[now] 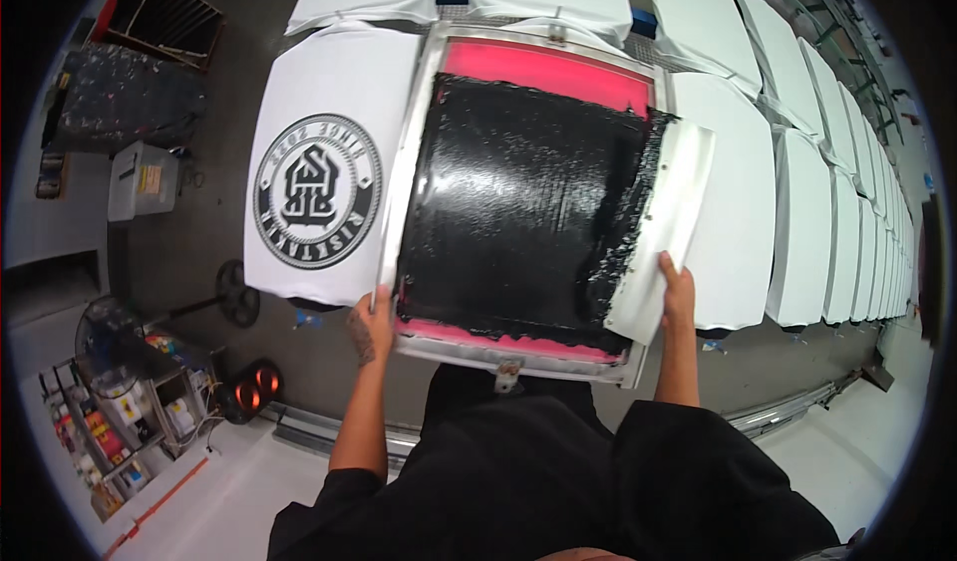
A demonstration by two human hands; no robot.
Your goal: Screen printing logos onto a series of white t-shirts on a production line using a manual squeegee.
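A silk-screen frame (pixel 396 224) with a metal rim lies in front of me, its mesh coated in glossy black ink (pixel 518 202) with pink strips at the far and near ends. My left hand (pixel 372 324) is closed round the left rim near its front corner. Along the right side rests a long, pale squeegee (pixel 670 217), its inner edge smeared with black ink. My right hand (pixel 678 292) is closed on the squeegee's near part, thumb on top; its other fingers are hidden beneath. What lies under the screen is mostly covered.
Left of the screen, a white shirt (pixel 334 63) on a board bears a round black print (pixel 319 192). Several more white shirts (pixel 720 202) on boards line up to the right and beyond. A fan (pixel 115 337), a glowing heater (pixel 256 387) and a supply shelf (pixel 120 421) stand at the left.
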